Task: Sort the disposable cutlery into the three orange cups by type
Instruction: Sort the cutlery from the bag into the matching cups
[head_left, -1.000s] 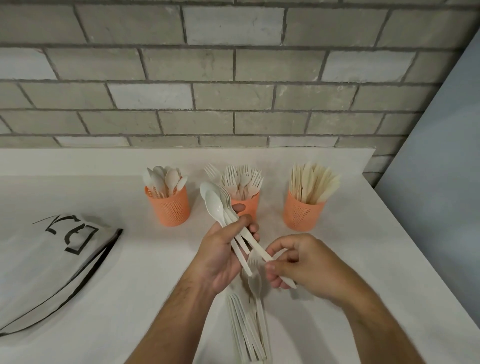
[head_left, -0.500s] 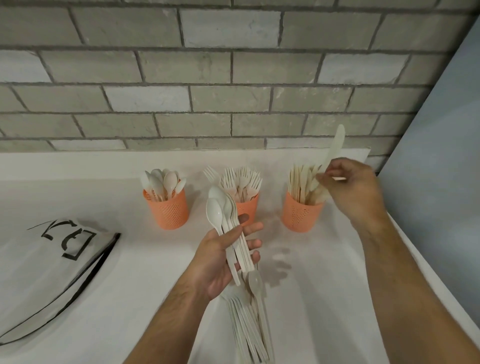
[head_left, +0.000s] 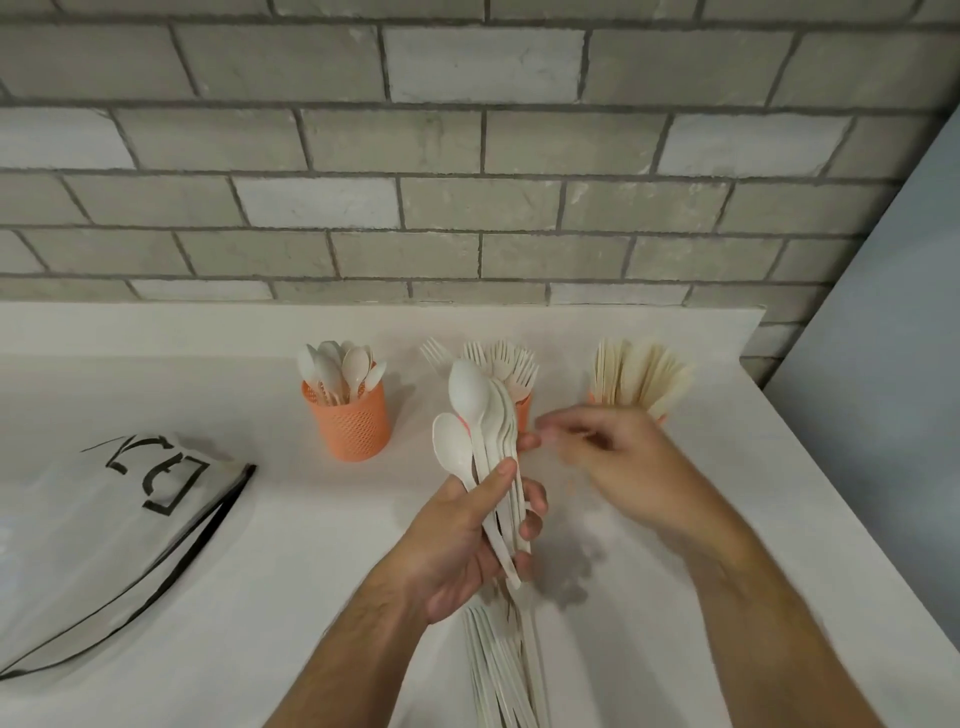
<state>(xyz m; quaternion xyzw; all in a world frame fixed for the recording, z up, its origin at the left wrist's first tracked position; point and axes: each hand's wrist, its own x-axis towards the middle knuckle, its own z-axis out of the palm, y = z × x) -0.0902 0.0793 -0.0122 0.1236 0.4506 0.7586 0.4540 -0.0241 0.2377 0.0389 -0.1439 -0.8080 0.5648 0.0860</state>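
Note:
Three orange cups stand in a row on the white counter: the left cup (head_left: 349, 422) holds spoons, the middle cup (head_left: 522, 410) holds forks, the right cup (head_left: 595, 397) holds knives and is mostly hidden behind my right hand. My left hand (head_left: 467, 540) grips a bundle of white spoons (head_left: 480, 431) upright in front of the middle cup. My right hand (head_left: 618, 457) is blurred, empty, its fingers loosely extended toward the bundle's top. A pile of loose cutlery (head_left: 504, 665) lies on the counter under my left hand.
A clear plastic bag (head_left: 104, 540) with black lettering and black edging lies at the left. A grey brick wall (head_left: 467, 156) backs the counter. The counter's right edge (head_left: 831, 499) runs diagonally, with a blue-grey surface beyond it.
My right hand carried a knife to the right cup, let it go there, and has come back empty toward the spoons in my left hand. The left hand has tilted its bundle more upright.

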